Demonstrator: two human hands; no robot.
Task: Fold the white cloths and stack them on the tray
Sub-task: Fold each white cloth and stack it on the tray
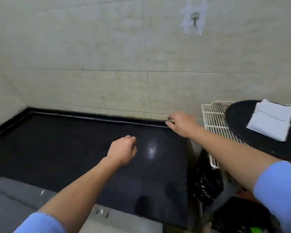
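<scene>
A round black tray [238,118] sits at the right edge of view, resting on a white wire rack [212,118]. Folded white cloths [272,120] lie stacked flat on it, edges roughly aligned.

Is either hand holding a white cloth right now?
No, the left hand and right hand hold no cloth; the folded white cloths lie on the tray.

The tray [237,125] runs off the right edge and hides most of the wire rack [212,118] under it. The left hand [123,151] curls its fingertips out of sight; whether the right hand [181,123] pinches anything is too small to tell
</scene>
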